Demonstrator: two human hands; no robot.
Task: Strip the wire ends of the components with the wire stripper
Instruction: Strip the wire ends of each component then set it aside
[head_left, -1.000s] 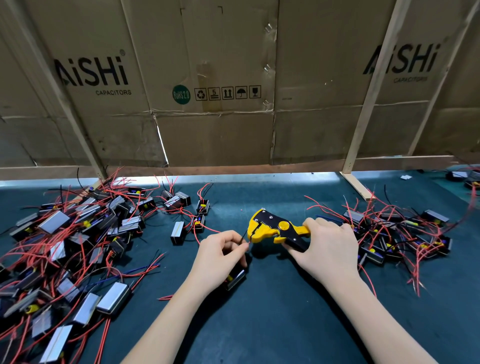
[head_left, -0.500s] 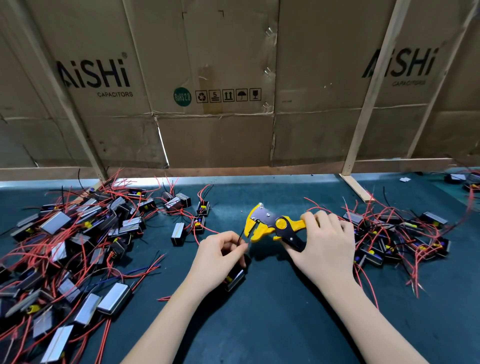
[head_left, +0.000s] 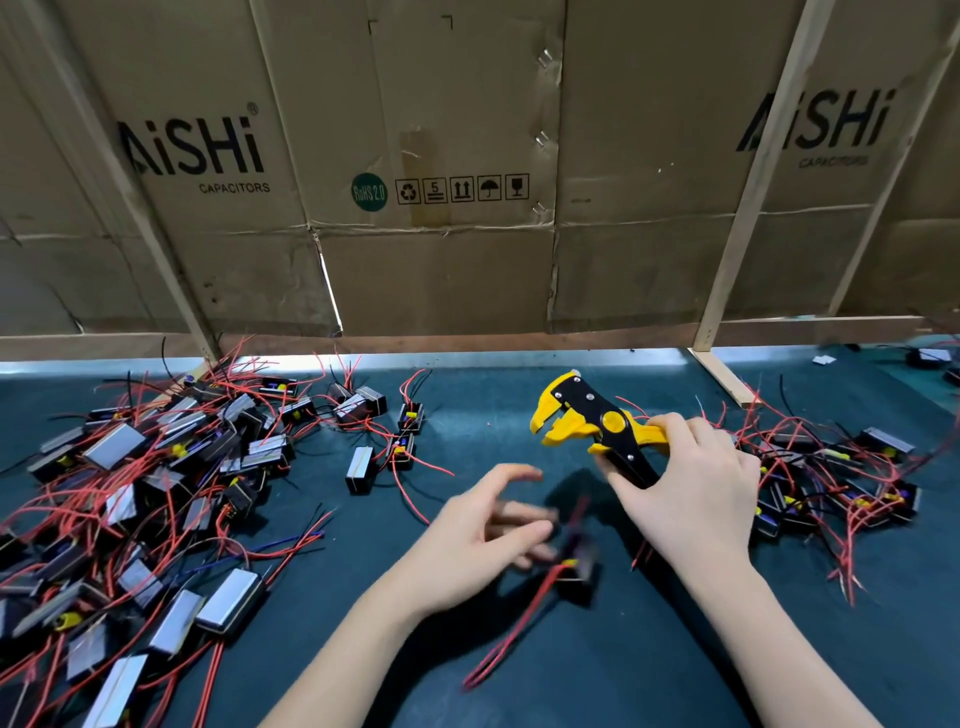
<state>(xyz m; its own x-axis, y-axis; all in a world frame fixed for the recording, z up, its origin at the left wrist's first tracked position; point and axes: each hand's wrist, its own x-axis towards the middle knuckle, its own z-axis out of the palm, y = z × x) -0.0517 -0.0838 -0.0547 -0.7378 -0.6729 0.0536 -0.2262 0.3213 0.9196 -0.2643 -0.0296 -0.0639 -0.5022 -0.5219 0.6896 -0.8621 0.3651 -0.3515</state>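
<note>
**Stripper raised in the right hand, one component blurred beside the left**

Nearest me, low in the frame, I see both forearms reaching up from the bottom edge over the dark green worktop (head_left: 649, 675). My left hand (head_left: 467, 545) sits at lower centre, its fingers (head_left: 511, 475) spread and loosely curved; motion blur keeps me from telling whether they touch anything. Just right of those fingertips is a small black component (head_left: 579, 564) with a yellow part and a red wire (head_left: 511, 623) trailing down towards the lower centre; it is blurred too, so I cannot tell if it lies on the worktop or is off it.

A little farther, right of centre, my right hand (head_left: 691, 499) grips the handles of the yellow-and-black wire stripper (head_left: 589, 423). Its head points to the upper left and the jaws stand apart with nothing between them.

Along the left side spreads a big heap of components (head_left: 156, 493) with grey tops and tangled red and black leads. A smaller heap (head_left: 841, 483) lies at the right edge, just beyond my right hand.

Farthest off, filling the upper half, a wall of flattened cardboard boxes (head_left: 441, 208) printed "AiSHi CAPACITORS" stands behind pale wooden struts (head_left: 748, 208).
</note>
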